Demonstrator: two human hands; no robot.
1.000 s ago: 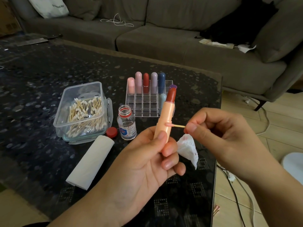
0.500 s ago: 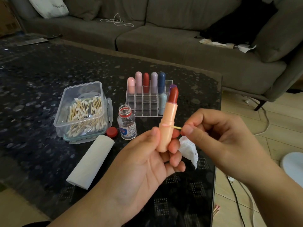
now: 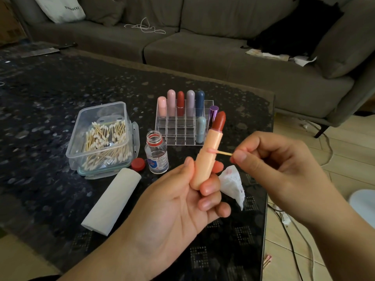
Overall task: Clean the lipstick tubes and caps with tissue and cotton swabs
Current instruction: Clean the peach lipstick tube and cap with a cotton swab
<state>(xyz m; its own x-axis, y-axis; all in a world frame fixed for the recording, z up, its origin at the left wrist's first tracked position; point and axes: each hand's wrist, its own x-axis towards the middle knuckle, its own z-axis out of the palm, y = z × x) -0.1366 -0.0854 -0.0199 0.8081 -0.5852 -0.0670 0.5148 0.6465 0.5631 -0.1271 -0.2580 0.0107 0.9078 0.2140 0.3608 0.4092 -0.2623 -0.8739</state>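
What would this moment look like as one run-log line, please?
left hand: grips peach lipstick tube | right hand: pinches cotton swab, tip on tube | step: swabbing

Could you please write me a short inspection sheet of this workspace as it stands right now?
Surface: dark speckled table.
Job's things: peach lipstick tube, uncapped; cotton swab tip on the tube; swab box; open bottle, red cap beside it; tissue roll; organiser with capped lipsticks.
Clutter: stained tissue.
Grips: left hand holds the tube; right hand pinches the swab.
Cables: floor cable.
Surroundings: grey sofa.
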